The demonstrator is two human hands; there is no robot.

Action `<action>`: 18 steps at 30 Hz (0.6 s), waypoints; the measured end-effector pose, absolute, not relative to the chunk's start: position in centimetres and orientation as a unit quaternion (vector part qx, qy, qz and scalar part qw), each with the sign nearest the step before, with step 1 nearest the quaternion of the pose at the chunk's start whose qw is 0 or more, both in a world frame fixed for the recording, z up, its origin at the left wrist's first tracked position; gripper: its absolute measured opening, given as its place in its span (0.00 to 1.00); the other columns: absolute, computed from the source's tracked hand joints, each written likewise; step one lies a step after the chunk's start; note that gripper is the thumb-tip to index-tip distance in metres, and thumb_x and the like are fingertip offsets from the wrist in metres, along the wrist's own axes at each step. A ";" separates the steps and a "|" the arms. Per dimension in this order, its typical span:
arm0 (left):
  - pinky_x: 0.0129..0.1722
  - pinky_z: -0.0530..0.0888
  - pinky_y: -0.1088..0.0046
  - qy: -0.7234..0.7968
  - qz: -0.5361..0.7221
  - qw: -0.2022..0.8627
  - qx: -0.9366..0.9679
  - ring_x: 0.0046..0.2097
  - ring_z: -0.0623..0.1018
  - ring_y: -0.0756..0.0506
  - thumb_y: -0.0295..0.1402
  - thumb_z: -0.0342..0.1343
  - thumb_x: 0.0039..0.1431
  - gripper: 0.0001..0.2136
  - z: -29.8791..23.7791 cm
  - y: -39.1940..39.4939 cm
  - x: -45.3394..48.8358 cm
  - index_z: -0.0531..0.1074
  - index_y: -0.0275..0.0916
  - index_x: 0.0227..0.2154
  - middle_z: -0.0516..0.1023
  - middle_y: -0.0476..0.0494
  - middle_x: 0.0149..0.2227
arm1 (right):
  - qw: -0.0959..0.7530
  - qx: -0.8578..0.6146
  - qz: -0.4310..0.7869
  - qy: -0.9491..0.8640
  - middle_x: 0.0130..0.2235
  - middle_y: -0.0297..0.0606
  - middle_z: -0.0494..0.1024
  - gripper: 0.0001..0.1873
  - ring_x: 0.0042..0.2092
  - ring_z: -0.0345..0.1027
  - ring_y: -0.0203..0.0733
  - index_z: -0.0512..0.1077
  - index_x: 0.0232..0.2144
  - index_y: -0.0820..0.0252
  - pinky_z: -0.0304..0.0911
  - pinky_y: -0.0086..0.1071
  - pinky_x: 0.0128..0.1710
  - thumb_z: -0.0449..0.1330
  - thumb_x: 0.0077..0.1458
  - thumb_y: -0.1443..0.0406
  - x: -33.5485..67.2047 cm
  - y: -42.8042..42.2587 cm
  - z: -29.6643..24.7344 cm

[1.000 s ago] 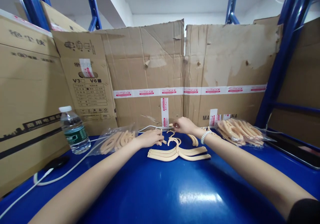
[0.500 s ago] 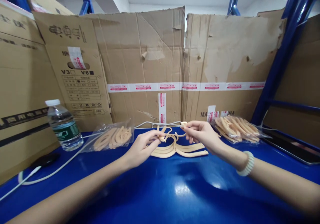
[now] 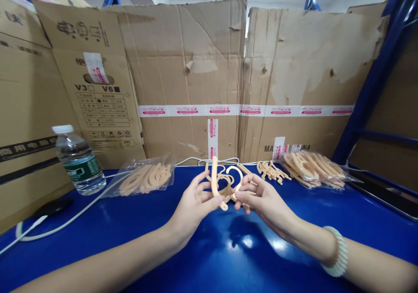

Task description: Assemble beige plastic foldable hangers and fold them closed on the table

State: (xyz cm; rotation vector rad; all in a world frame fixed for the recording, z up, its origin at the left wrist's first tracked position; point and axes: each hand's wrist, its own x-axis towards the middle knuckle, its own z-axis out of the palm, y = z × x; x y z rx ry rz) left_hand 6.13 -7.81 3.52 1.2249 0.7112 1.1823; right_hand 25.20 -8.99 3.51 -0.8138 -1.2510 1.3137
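Between thumb and fingers, my left hand (image 3: 192, 203) pinches a beige curved hanger arm (image 3: 214, 175), held nearly upright with its holed lower end towards me. My right hand (image 3: 269, 201) pinches a beige hanger hook (image 3: 241, 177) by its lower end, its curve opening to the left. The two pieces are close together over the blue table (image 3: 209, 258); whether their ends touch is unclear. Behind them lie more beige hanger pieces (image 3: 224, 180), partly hidden by my hands. A loose heap of small beige hooks (image 3: 272, 171) sits beyond my right hand.
Clear bags of beige hanger pieces lie at left (image 3: 146, 180) and right (image 3: 313, 169). A water bottle (image 3: 80, 162), a black device (image 3: 54, 207) and a white cable (image 3: 78, 217) are on the left. Cardboard panels (image 3: 192, 84) close off the back; a dark flat device (image 3: 385, 193) lies right.
Both hands have come nearer to me. The left now holds up a hanger arm and the right a hook, brought close together. The heap of hooks is now uncovered.
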 end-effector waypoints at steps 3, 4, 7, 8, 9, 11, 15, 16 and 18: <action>0.49 0.73 0.64 0.312 0.482 0.627 0.526 0.44 0.80 0.41 0.32 0.70 0.44 0.18 2.6 -8.0 6.3 0.70 0.38 0.37 0.79 0.44 0.36 | 0.551 -0.341 0.574 -0.501 0.30 0.31 0.78 0.28 0.30 0.75 0.38 0.63 0.36 0.57 0.64 0.25 0.26 0.76 0.39 0.62 25.2 -9.0 3.1; 0.49 0.73 0.64 0.312 0.480 0.628 0.526 0.43 0.80 0.42 0.33 0.70 0.45 0.16 2.2 -8.0 6.3 0.69 0.38 0.33 0.79 0.46 0.34 | 0.550 -0.340 0.582 -0.493 0.29 0.30 0.78 0.29 0.31 0.75 0.38 0.64 0.38 0.57 0.65 0.25 0.27 0.76 0.38 0.62 25.2 -9.0 2.9; 0.49 0.72 0.66 0.306 0.499 0.610 0.534 0.42 0.78 0.45 0.33 0.70 0.46 0.15 1.5 -8.1 6.2 0.67 0.40 0.30 0.76 0.50 0.33 | 0.531 -0.342 0.601 -0.490 0.29 0.32 0.77 0.23 0.32 0.75 0.36 0.70 0.35 0.60 0.66 0.25 0.30 0.76 0.40 0.61 25.3 -8.9 2.4; 0.48 0.72 0.67 0.306 0.504 0.597 0.544 0.41 0.78 0.46 0.33 0.69 0.47 0.14 1.3 -8.2 6.2 0.67 0.40 0.29 0.75 0.51 0.32 | 0.522 -0.342 0.606 -0.493 0.29 0.33 0.77 0.20 0.32 0.74 0.35 0.71 0.32 0.62 0.66 0.24 0.30 0.76 0.41 0.61 25.3 -8.9 2.2; 0.46 0.72 0.68 0.304 0.509 0.583 0.556 0.40 0.77 0.46 0.34 0.68 0.48 0.13 1.3 -8.2 6.1 0.67 0.40 0.29 0.74 0.52 0.32 | 0.515 -0.340 0.612 -0.495 0.29 0.34 0.77 0.18 0.32 0.73 0.35 0.72 0.29 0.62 0.66 0.23 0.29 0.75 0.41 0.61 25.3 -9.0 2.1; 0.43 0.71 0.70 0.304 0.512 0.555 0.581 0.38 0.76 0.47 0.33 0.67 0.49 0.12 1.2 -8.5 6.1 0.66 0.40 0.27 0.71 0.53 0.30 | 0.511 -0.340 0.622 -0.487 0.30 0.34 0.77 0.16 0.34 0.72 0.35 0.74 0.28 0.62 0.66 0.23 0.29 0.75 0.42 0.60 25.2 -9.1 1.8; 0.38 0.71 0.72 0.321 0.496 0.520 0.617 0.35 0.74 0.48 0.34 0.65 0.50 0.12 1.2 -9.0 6.1 0.65 0.40 0.23 0.70 0.52 0.29 | 0.492 -0.333 0.658 -0.463 0.37 0.37 0.76 0.16 0.37 0.71 0.36 0.76 0.30 0.62 0.71 0.27 0.35 0.74 0.44 0.57 25.0 -9.8 1.4; 0.38 0.71 0.72 0.322 0.492 0.518 0.622 0.35 0.74 0.47 0.35 0.64 0.50 0.13 1.2 -9.1 6.1 0.64 0.40 0.23 0.71 0.52 0.29 | 0.483 -0.328 0.669 -0.460 0.37 0.37 0.76 0.16 0.38 0.71 0.37 0.76 0.30 0.62 0.72 0.28 0.37 0.74 0.45 0.57 25.0 -9.9 1.4; 0.37 0.72 0.71 0.316 0.491 0.521 0.622 0.36 0.75 0.46 0.36 0.64 0.50 0.13 1.0 -9.3 6.2 0.64 0.40 0.23 0.71 0.51 0.30 | 0.470 -0.318 0.685 -0.457 0.37 0.38 0.77 0.16 0.39 0.72 0.38 0.76 0.30 0.62 0.72 0.30 0.38 0.74 0.46 0.57 25.0 -10.2 1.4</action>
